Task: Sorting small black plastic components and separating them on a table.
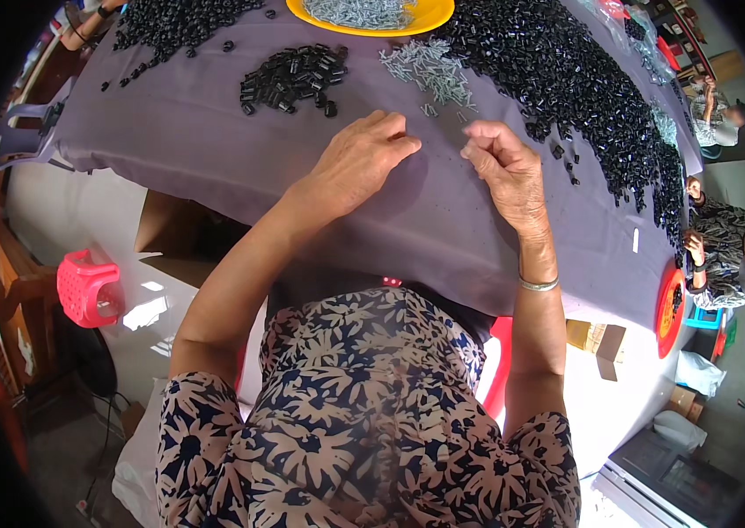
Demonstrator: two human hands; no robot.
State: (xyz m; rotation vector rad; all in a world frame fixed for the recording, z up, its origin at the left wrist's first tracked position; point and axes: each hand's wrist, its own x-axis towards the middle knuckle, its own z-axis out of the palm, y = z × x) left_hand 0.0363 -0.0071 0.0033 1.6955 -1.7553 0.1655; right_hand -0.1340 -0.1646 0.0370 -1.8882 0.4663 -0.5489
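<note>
Both left hand (359,160), curled, and right hand (510,179), pinched, hover short of the metal parts (429,70), black pieces (291,79) left of these, any grip impossible to tell; small-part handling seems underway, likely needing a precise pinch next.

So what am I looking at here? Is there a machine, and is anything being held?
No machine is doing the work: these are a person's bare hands. The picture comes from a wide, round-looking camera worn on that person's head, looking down, so straight edges bend near the rim.

The left hand and right hand are above a purple-grey tablecloth. Beyond them lie a small pile of black pieces, larger black heaps, loose silver pins and a yellow plate holding more pins.

Both hands have bent fingers, but I can't tell whether either holds something tiny.
</note>
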